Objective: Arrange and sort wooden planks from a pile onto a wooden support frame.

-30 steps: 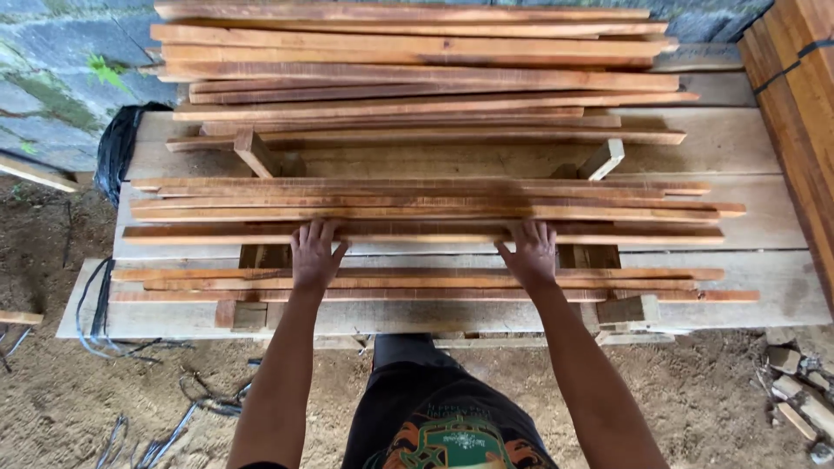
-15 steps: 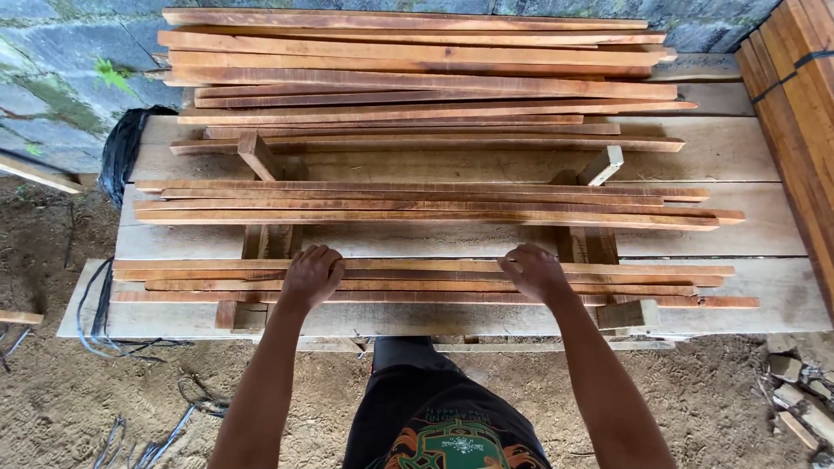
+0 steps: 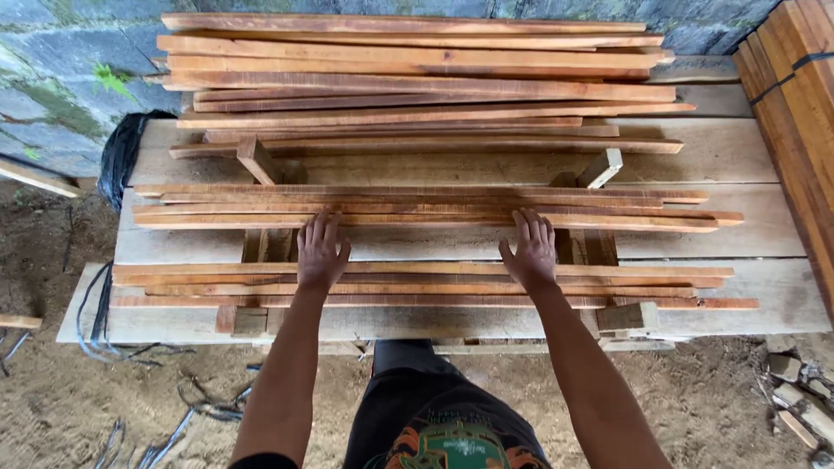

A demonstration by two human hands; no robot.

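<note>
Long reddish-brown wooden slat (image 3: 426, 221), mid-frame, looked stiff and light; left hand (image 3: 320, 254) and right hand (image 3: 532, 250) lay spread flat, fingers wide, holding nothing.

Soft, even daylight; no glare. Faint shadows under the stacked wooden slats (image 3: 417, 87) and beneath the desk (image 3: 738, 156) edge. Focus sharp centrally. Wide-angle bowing at frame edges; slight softness on the dirt floor (image 3: 52, 399) corners.

hands (image 3: 426, 252) uncurled, fingers flat, reaching forward to middle slat bundle (image 3: 434, 208)
</note>
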